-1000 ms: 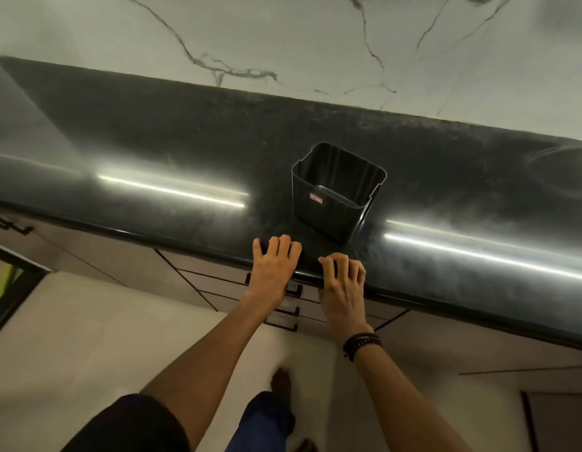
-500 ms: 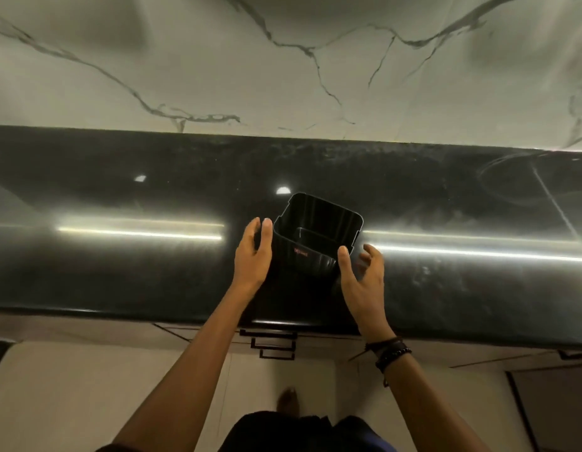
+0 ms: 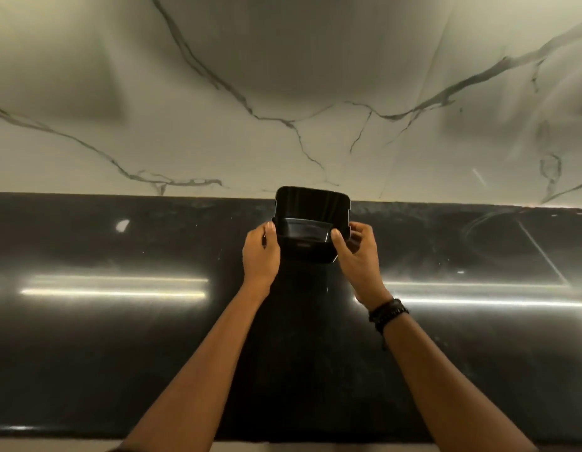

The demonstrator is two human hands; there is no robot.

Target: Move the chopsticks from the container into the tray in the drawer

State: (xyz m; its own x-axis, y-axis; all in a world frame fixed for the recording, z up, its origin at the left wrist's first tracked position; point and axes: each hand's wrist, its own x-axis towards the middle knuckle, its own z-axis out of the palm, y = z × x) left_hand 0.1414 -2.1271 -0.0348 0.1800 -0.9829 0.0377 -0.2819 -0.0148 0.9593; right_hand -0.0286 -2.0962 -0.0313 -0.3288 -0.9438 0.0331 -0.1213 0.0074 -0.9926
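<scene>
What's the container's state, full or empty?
Empty, as far as visible: the container shows only bare dark walls inside, with no chopsticks visible.

Black container (image 3: 312, 207), upright, open-topped

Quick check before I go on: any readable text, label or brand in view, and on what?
Nothing can be read.
Small mark on the front of the black container, held between the left hand and the right hand: too blurred to read.
Countertop and marble wall: no text.

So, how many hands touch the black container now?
2. The left hand holds the container on its left side, the right hand on its right side.
</scene>
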